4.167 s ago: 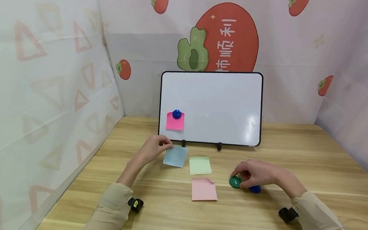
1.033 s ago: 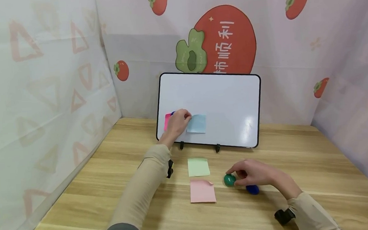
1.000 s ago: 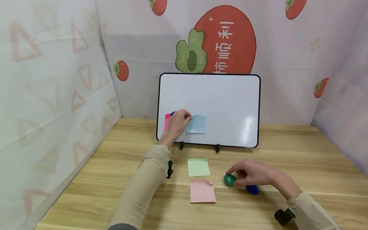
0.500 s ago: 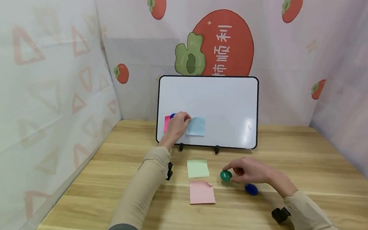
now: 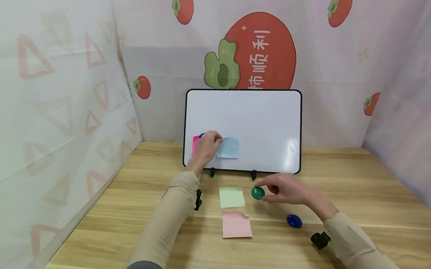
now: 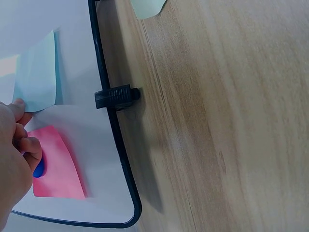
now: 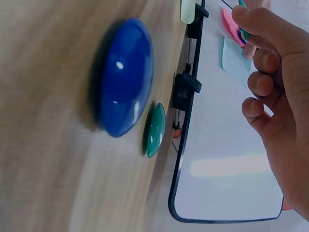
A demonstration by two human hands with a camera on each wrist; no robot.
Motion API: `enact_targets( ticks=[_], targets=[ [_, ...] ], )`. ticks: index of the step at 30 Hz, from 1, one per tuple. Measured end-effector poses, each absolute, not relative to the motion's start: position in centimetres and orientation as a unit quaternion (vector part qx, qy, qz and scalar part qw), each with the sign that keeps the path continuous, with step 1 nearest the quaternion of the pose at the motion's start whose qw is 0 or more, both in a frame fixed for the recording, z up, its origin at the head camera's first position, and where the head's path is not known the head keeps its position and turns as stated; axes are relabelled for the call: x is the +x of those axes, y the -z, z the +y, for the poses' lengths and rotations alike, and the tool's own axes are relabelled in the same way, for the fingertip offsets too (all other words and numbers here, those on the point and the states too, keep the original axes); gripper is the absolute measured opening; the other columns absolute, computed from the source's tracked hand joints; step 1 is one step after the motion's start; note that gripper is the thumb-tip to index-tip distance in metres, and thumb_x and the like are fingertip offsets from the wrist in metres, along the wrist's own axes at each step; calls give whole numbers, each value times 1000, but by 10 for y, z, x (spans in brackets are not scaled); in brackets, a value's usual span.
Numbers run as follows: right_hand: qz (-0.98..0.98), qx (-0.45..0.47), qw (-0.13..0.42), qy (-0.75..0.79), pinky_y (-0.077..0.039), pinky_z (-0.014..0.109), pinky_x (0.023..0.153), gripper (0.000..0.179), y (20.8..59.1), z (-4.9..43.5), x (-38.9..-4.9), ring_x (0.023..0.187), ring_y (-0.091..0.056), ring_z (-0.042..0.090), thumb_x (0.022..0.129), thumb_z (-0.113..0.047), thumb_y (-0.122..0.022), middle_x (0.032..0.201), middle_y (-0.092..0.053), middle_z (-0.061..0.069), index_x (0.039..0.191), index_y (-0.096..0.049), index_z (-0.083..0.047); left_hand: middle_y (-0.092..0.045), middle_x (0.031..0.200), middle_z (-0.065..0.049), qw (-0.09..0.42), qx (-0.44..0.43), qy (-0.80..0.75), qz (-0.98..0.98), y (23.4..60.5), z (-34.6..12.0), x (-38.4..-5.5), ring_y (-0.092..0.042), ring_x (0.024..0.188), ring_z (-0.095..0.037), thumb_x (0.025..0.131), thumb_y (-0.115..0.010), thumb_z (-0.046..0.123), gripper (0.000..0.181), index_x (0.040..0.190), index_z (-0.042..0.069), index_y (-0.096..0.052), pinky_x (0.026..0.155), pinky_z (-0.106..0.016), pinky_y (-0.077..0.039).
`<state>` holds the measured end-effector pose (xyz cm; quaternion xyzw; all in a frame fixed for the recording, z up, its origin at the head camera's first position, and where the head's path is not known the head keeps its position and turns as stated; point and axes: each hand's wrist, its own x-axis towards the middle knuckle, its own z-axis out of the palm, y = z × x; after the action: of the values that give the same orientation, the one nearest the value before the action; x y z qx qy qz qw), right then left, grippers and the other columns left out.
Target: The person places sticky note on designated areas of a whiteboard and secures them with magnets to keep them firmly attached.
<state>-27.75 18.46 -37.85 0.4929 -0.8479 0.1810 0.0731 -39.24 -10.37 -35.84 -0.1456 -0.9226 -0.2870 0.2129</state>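
My left hand [image 5: 208, 145] pinches the left edge of a light blue sticky note [image 5: 228, 148] at the lower left of the whiteboard [image 5: 262, 119]. Beside it, partly covered by that hand, a hot pink note [image 6: 58, 164] is on the board under a round blue magnet [image 6: 39, 168]. My right hand [image 5: 287, 188] grips a round green magnet [image 5: 258, 193] between thumb and fingertip, above the table to the right of the light green note [image 5: 231, 197]. A pale pink note [image 5: 236, 225] lies nearer me. Another blue magnet [image 5: 294, 221] rests below the right hand.
A second green magnet [image 7: 155, 130] lies on the wooden table, seen in the right wrist view and hidden in the head view. Black clips [image 5: 253, 174] hold up the board's lower edge. Printed cloth [image 5: 162, 113] hangs behind and along both sides.
My left hand has brought the light blue note from the table up to the board and stays there. Lately my right hand has lifted the green magnet and moved forward and left, away from the blue one.
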Motion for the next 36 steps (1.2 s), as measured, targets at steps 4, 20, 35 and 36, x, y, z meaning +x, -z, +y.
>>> enact_targets(
  ticks=[4, 20, 35, 36],
  targets=[
    [-854, 483, 84, -171, -33, 15, 54, 36, 374, 178, -286, 58, -33, -4, 85, -21, -79, 66, -42, -15, 119, -71, -14, -72, 106, -9, 211, -147, 290, -922, 358, -105, -392, -68, 96, -21, 99, -62, 16, 16, 105, 6, -72, 82, -32, -56],
    [-844, 477, 198, -148, -34, 18, 53, 38, 362, 152, -321, 58, -35, 0, 81, -18, -82, 64, -47, -10, 115, -72, -7, -72, 105, -9, 218, -150, 285, -921, 358, -104, -390, -68, 94, -20, 99, -62, 16, 15, 105, 6, -72, 81, -32, -56],
    [-851, 426, 289, -101, -37, 30, 60, 38, 355, 128, -355, 57, -43, 8, 82, -20, -81, 65, -61, 0, 117, -72, -6, -72, 105, -9, 222, -151, 285, -920, 357, -103, -390, -68, 96, -21, 98, -64, 16, 14, 103, 7, -73, 81, -32, -56],
    [-854, 420, 290, -98, -36, 29, 59, 39, 354, 126, -356, 57, -43, 9, 82, -20, -81, 66, -61, 1, 117, -72, -6, -72, 105, -9, 222, -150, 284, -921, 357, -103, -391, -68, 96, -21, 98, -64, 16, 14, 103, 7, -73, 81, -31, -56]
  ],
)
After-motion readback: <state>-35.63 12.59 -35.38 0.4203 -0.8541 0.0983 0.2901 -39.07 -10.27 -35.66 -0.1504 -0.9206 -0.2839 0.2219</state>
